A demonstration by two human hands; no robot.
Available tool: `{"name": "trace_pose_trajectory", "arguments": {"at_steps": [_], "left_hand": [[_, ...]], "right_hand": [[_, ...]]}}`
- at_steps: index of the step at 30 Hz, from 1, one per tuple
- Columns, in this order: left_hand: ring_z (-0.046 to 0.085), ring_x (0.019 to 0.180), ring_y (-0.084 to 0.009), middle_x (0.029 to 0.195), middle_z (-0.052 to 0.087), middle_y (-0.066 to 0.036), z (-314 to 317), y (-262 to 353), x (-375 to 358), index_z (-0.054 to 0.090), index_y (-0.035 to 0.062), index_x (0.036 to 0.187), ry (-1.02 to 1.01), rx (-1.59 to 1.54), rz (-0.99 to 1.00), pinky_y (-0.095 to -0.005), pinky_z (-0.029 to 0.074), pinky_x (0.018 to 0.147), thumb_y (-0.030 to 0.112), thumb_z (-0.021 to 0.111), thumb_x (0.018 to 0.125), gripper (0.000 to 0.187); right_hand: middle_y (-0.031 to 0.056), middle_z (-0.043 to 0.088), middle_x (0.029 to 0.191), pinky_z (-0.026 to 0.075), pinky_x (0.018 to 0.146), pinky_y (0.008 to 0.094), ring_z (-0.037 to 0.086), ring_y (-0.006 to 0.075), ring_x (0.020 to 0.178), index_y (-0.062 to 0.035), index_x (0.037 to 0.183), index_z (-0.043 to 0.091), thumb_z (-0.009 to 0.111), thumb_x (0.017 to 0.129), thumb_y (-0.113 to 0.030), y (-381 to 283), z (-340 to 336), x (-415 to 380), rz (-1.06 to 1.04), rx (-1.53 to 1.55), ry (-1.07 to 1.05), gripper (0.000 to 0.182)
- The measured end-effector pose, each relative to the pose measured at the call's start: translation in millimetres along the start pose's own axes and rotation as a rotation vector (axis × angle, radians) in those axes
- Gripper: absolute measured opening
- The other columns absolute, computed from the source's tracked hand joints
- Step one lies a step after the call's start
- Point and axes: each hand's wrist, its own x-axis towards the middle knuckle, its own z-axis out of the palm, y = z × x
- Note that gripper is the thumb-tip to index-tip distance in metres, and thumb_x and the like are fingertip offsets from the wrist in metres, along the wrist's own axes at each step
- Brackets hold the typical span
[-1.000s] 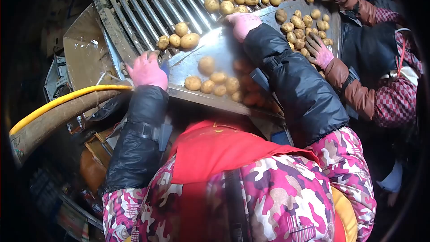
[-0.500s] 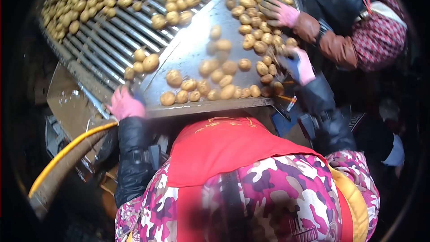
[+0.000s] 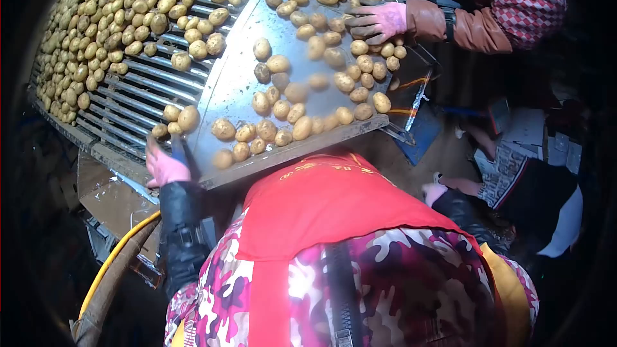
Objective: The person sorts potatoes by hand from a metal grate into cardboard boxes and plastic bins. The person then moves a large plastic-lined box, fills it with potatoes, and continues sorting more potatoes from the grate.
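Note:
My left hand point(image 3: 167, 165), in a pink glove with dark fingertips, rests at the near-left corner of the metal table point(image 3: 222, 99). Its fingers are apart, just below a small cluster of potatoes point(image 3: 187, 118) at the end of the rollers. Down beside my body on the right is my right hand point(image 3: 434, 193), also gloved in pink. It is away from the table and its fingers are hard to make out. A row of potatoes point(image 3: 265, 130) lies along the table's near edge, and more are scattered across the sheet, some blurred by motion.
Metal rollers point(image 3: 138, 99) stretch to the left, with a heap of potatoes point(image 3: 96, 38) on them. Across the table, a co-worker's gloved hand point(image 3: 379, 22) lies among potatoes. Another person point(image 3: 536, 199) is low on the right. A yellow hose point(image 3: 116, 260) runs at lower left.
My right hand has left the potatoes at the table's right side and dropped beside my body. My left hand stays at the corner. Potatoes have shifted on the sheet, and the view has turned.

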Motion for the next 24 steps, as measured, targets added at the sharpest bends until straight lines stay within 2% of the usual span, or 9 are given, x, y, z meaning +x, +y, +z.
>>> {"name": "trace_pose_trajectory", "arguments": {"at_steps": [3,6,9,11,15,18,21,23,24], "left_hand": [[0.034,0.151,-0.0371,0.162,0.038,-0.018,7,39,12,0.036,0.0155,0.159,-0.044,-0.404,0.048,-0.0545,0.030,0.121,0.060,0.060,0.095,0.082],[0.044,0.144,-0.0394,0.153,0.047,-0.026,29,58,23,0.044,0.0081,0.154,-0.031,-0.321,0.342,-0.0443,0.038,0.117,0.053,0.064,0.097,0.076],[0.052,0.138,-0.0346,0.147,0.054,-0.025,33,70,7,0.045,0.0037,0.153,-0.266,-0.697,0.626,-0.0411,0.041,0.115,0.038,0.063,0.102,0.064],[0.055,0.136,-0.0300,0.146,0.056,-0.022,-3,82,-20,0.045,0.0037,0.154,-0.450,-0.984,0.421,-0.0378,0.042,0.113,0.029,0.062,0.103,0.059],[0.058,0.129,-0.0390,0.140,0.059,-0.024,4,28,-21,0.055,0.0082,0.146,-0.050,-0.500,0.427,-0.0441,0.047,0.108,0.034,0.068,0.097,0.056],[0.057,0.129,-0.0393,0.138,0.060,-0.022,-7,0,-43,0.057,0.0099,0.144,-0.188,-0.309,0.326,-0.0444,0.045,0.110,0.039,0.064,0.097,0.056],[0.061,0.121,-0.0398,0.124,0.067,-0.021,8,-10,-69,0.060,0.0100,0.139,-0.158,-0.121,0.449,-0.0461,0.048,0.105,0.034,0.069,0.095,0.051],[0.062,0.119,-0.0398,0.127,0.065,-0.021,11,-2,-74,0.060,0.0111,0.139,-0.225,-0.145,0.429,-0.0466,0.048,0.104,0.035,0.067,0.096,0.050],[0.062,0.120,-0.0398,0.129,0.064,-0.021,10,6,-73,0.060,0.0112,0.139,-0.270,-0.177,0.396,-0.0465,0.048,0.104,0.035,0.067,0.096,0.050]], "right_hand": [[0.0220,0.071,0.089,0.054,0.075,0.0507,0.068,0.0436,0.085,-0.0107,0.109,0.075,0.065,0.093,-0.027,-103,-147,-3,-0.296,0.156,0.673,0.025],[0.0198,0.071,0.102,0.053,0.084,0.0499,0.068,0.0404,0.096,-0.0108,0.130,0.065,0.061,0.094,-0.028,-191,-251,11,-0.577,0.146,0.724,0.040],[0.0146,0.067,0.096,0.052,0.083,0.0486,0.066,0.0351,0.095,-0.0061,0.117,0.066,0.067,0.085,-0.021,-282,-295,43,-0.955,-0.068,0.824,0.036],[0.0124,0.067,0.095,0.051,0.083,0.0467,0.066,0.0346,0.093,-0.0069,0.110,0.065,0.068,0.083,-0.022,-352,-299,58,-1.226,-0.220,0.774,0.031],[0.0124,0.064,0.113,0.052,0.086,0.0489,0.062,0.0309,0.105,-0.0080,0.104,0.065,0.072,0.080,-0.026,-432,-277,79,-1.780,-0.300,1.037,0.031],[0.0054,0.064,0.123,0.049,0.095,0.0467,0.063,0.0267,0.112,-0.0126,0.112,0.066,0.068,0.087,-0.031,-429,-272,108,-1.714,-0.263,0.849,0.031],[0.0111,0.069,0.103,0.050,0.092,0.0456,0.065,0.0319,0.104,-0.0111,0.104,0.072,0.066,0.092,-0.027,-412,-298,97,-1.358,-0.210,0.479,0.021],[0.0142,0.069,0.100,0.053,0.087,0.0433,0.068,0.0309,0.095,-0.0066,0.108,0.073,0.067,0.098,-0.026,-392,-300,113,-1.313,0.143,0.581,0.023],[0.0120,0.070,0.100,0.054,0.083,0.0399,0.069,0.0261,0.093,-0.0050,0.109,0.072,0.067,0.099,-0.026,-374,-309,95,-1.154,0.558,0.341,0.024]]}}
